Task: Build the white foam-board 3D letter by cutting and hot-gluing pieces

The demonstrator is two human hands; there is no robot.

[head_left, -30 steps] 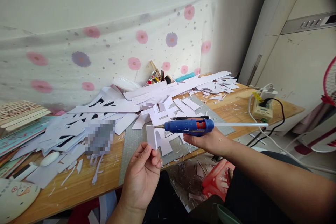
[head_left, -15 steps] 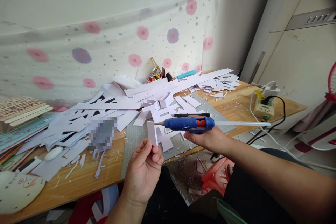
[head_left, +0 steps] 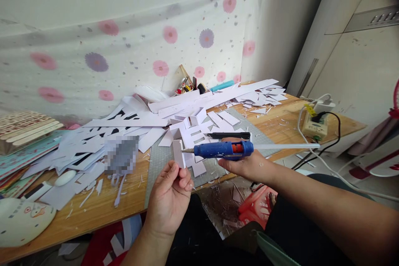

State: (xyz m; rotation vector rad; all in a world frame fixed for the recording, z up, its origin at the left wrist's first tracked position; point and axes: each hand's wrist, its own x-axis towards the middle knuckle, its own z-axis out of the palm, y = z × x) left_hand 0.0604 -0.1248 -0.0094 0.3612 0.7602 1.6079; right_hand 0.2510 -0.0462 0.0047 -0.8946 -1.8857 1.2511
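Observation:
A small folded strip of white board [head_left: 178, 153] is pinched upright between the thumb and fingers of my left hand [head_left: 171, 199]. My right hand [head_left: 241, 166] is wrapped around a blue hot glue gun [head_left: 222, 150], lying sideways with its nozzle pointing left. A long translucent glue stick [head_left: 286, 146] sticks out of its back end. The nozzle tip is at the right edge of the strip; whether it touches I cannot tell. Behind the gun, a black craft knife [head_left: 229, 135] lies on cut white pieces [head_left: 199, 168] over the grey cutting mat [head_left: 157, 174].
White offcuts [head_left: 262, 96] and long sheets cover the back of the wooden table [head_left: 134, 203]. Wooden pieces and books [head_left: 29, 153] are stacked at left, near a white mouse [head_left: 65, 178]. A power strip [head_left: 314, 126] with cables sits at right. A red plastic stool [head_left: 258, 205] stands below.
The glue gun's nozzle has moved down along the edge of the strip and slightly left. My left hand still holds the strip, now tilted a little differently.

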